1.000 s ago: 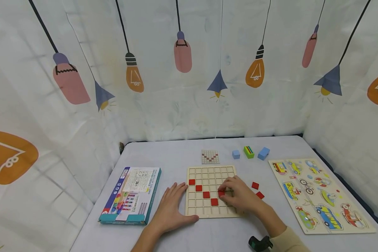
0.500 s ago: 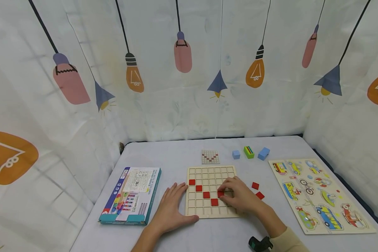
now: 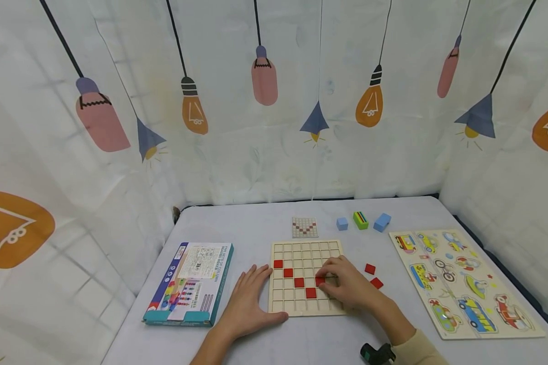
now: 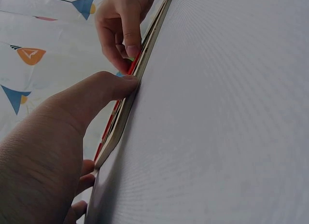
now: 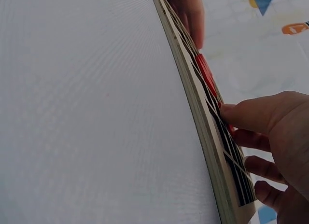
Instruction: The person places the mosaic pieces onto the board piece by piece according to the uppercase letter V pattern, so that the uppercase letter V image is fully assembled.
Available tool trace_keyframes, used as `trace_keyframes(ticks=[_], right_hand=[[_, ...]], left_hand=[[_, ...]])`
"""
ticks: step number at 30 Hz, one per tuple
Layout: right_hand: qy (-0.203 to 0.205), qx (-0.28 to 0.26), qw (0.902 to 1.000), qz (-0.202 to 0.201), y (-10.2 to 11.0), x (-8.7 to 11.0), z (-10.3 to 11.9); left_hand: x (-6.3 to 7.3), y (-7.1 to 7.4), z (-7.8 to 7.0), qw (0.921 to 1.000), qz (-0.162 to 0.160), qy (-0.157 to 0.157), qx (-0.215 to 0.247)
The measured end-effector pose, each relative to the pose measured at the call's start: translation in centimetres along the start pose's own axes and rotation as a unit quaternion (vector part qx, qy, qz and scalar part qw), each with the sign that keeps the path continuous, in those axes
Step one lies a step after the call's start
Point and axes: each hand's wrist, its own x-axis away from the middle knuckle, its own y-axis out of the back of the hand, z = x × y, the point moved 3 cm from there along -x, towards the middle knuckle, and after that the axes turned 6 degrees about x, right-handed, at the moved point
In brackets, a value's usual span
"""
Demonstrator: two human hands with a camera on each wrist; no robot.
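A wooden grid board (image 3: pixel 280 305) lies on the table, with several red square tiles set in its cells in a descending diagonal. My right hand (image 3: pixel 347 284) is over the board's right half, and its thumb and fingertips pinch a red tile (image 3: pixel 319 281) at a cell. In the right wrist view the thumb and fingers (image 5: pixel 256 140) sit low at the board's surface. My left hand (image 3: pixel 251 306) rests with fingers extended at the board's left edge. Its thumb (image 4: pixel 123 86) touches the front edge.
Two loose red tiles, one a square tile (image 3: pixel 370 268), lie right of the board. Behind it are a small pattern card (image 3: pixel 304 227), blue blocks (image 3: pixel 382 222) and a green striped block (image 3: pixel 360 220). A boxed set (image 3: pixel 189 284) stands left; a vehicle puzzle board (image 3: pixel 466 284) lies right.
The red tile under my right fingertips has shifted very slightly to the left. Both hands otherwise stay in place.
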Motion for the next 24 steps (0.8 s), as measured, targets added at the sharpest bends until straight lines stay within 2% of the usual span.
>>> trace_keyframes(ticks=[8,16,24], right_hand=[[0.011,0.023,0.9995,-0.021,0.9,0.4,0.0],[-0.025,0.026,0.9992,-0.016,2.0,1.2,-0.6],[-0.025,0.036,0.9986,-0.030,2.8,2.4,-1.6]], left_hand=[[0.0,0.0,0.0,1.0000,0.000,0.000,0.001],[0.1,0.1,0.0,1.0000,-0.005,-0.005,0.006],[0.1,0.0,0.0,1.0000,-0.002,-0.001,0.003]])
